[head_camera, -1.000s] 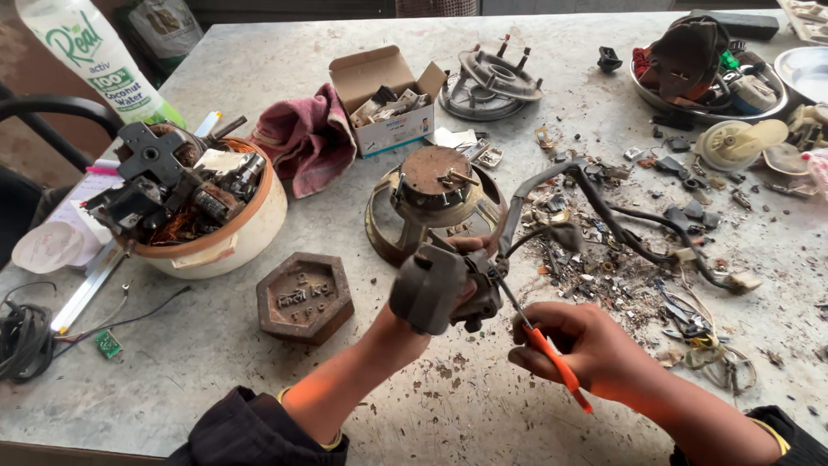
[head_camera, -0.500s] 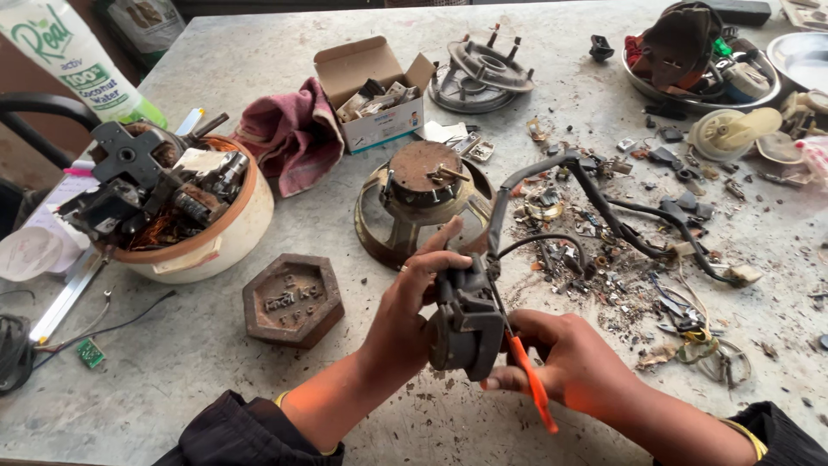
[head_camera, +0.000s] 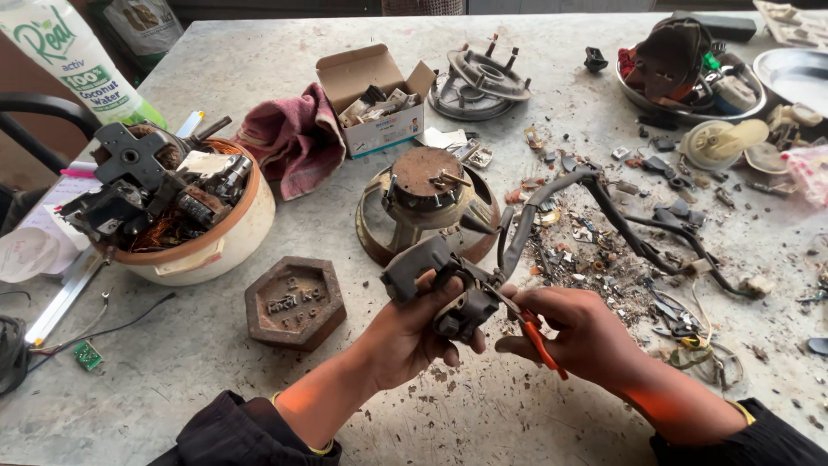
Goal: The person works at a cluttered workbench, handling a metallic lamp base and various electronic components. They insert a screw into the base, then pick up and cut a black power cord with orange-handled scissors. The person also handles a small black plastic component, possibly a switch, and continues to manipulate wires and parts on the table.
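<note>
Low in the middle of the frame, I see the left hand [head_camera: 412, 332] clenched around a grimy grey motor part [head_camera: 440, 289], held above the bench [head_camera: 259, 406]. The right hand [head_camera: 576, 332] grips orange-handled pliers [head_camera: 536, 332], their tips touching that part. Just left sits a hexagonal iron weight [head_camera: 295, 302]; behind stands a rusty round motor housing [head_camera: 427, 203].
</note>
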